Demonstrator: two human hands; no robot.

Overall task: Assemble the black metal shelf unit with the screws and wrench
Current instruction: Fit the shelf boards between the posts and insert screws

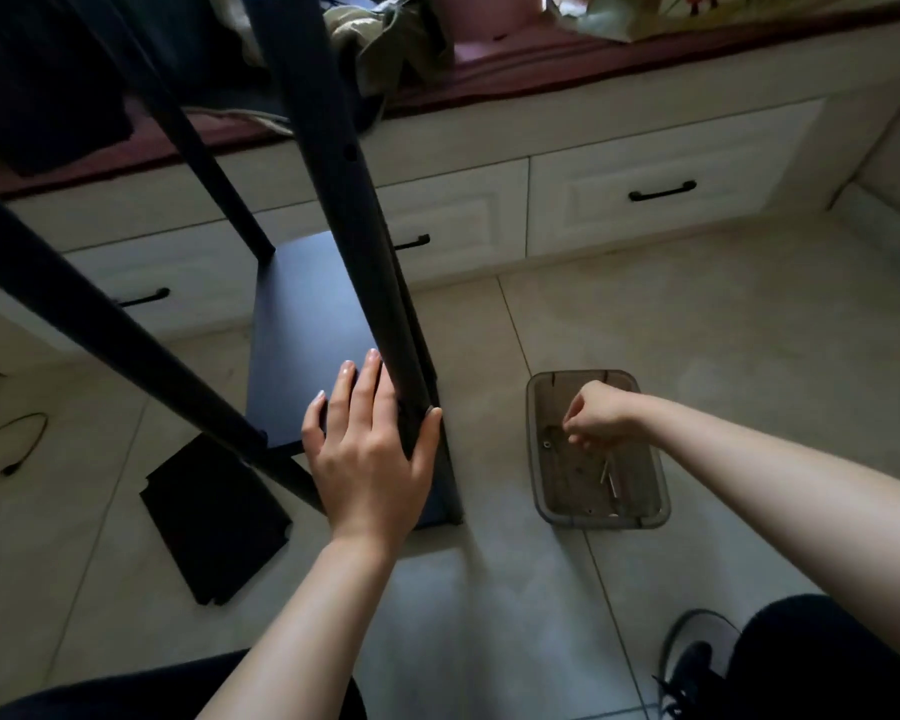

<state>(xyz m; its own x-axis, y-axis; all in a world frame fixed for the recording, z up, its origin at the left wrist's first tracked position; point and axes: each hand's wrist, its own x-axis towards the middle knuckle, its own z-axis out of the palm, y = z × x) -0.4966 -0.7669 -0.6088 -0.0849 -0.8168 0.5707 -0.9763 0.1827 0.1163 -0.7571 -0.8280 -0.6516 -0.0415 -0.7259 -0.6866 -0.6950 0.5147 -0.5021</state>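
The black metal shelf unit stands on the tiled floor, with its near upright post (354, 210) rising past the camera and a black shelf panel (307, 335) low between the posts. My left hand (370, 449) holds the lower end of that post, fingers on its left side and thumb on its right. My right hand (601, 415) reaches into a small grey tray (541, 491) and its fingertips pinch a small part, too small to identify. Loose screws (610, 478) lie on the tray floor.
A loose black panel (214, 517) lies flat on the floor at the left. White drawers with black handles (661, 192) run along the back under a dark red cushion. A black cable (17, 439) lies at the far left. My black shoe (692, 667) sits bottom right.
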